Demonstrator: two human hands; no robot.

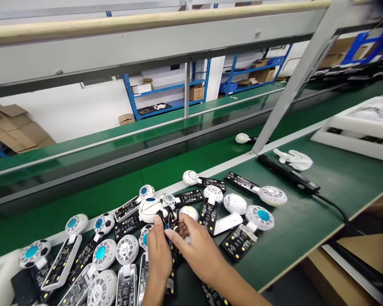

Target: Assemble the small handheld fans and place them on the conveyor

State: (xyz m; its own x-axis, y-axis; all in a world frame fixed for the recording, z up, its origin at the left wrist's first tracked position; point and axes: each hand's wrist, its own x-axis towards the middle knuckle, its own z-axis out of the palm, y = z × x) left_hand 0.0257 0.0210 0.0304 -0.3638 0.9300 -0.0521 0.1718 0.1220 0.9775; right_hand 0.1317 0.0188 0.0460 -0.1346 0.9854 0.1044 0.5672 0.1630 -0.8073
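Between my hands is a small device with a white round head (149,210) and a dark body mostly hidden by my fingers. My left hand (159,251) is closed on it from the left, its thumb just under the head. From the right, the thumb and fingers of my right hand (198,243) pinch its dark part; exactly what they grip there is covered. Similar devices with round white heads and black circuit boards lie all around, such as one with a blue disc (260,217) and a black board (207,216) close to my right hand.
A black corded tool (289,174) lies at the right, beside a white plastic part (296,160). White foam trays (354,138) stand at the far right. A metal post (293,85) rises from the bench, and a green conveyor belt (178,159) runs behind it.
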